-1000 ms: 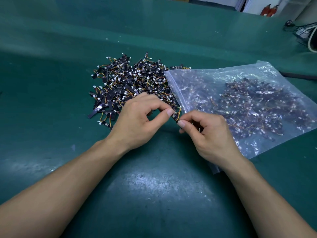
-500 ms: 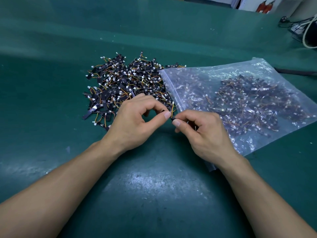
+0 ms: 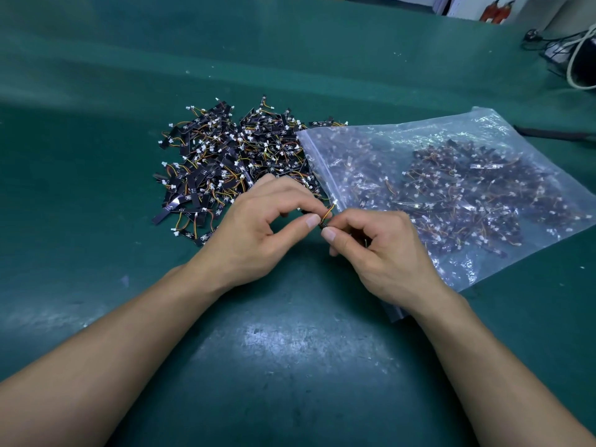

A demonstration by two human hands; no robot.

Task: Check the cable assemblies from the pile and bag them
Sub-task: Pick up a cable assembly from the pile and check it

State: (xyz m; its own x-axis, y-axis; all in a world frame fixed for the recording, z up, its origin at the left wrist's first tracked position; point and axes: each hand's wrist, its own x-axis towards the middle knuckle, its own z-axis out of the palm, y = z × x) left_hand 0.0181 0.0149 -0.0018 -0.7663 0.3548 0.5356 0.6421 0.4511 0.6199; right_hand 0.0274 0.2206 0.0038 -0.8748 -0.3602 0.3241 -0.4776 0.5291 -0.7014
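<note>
Both hands barely shifting, left hand (image 3: 254, 233) and right hand (image 3: 383, 256) still pinching one cable assembly (image 3: 329, 211) between curled fingers, just beside the bag (image 3: 419, 130) at its zip edge, pile (image 3: 225, 162) lying against the bag's left side.

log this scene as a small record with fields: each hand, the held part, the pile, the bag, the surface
left hand: pinches one cable assembly between thumb and forefinger
right hand: pinches the same cable assembly from the other side
pile: loose assemblies, beyond the left hand
bag: clear, lying flat right of the pile, many assemblies inside; mouth open or sealed, cannot tell
surface: green mat
</note>
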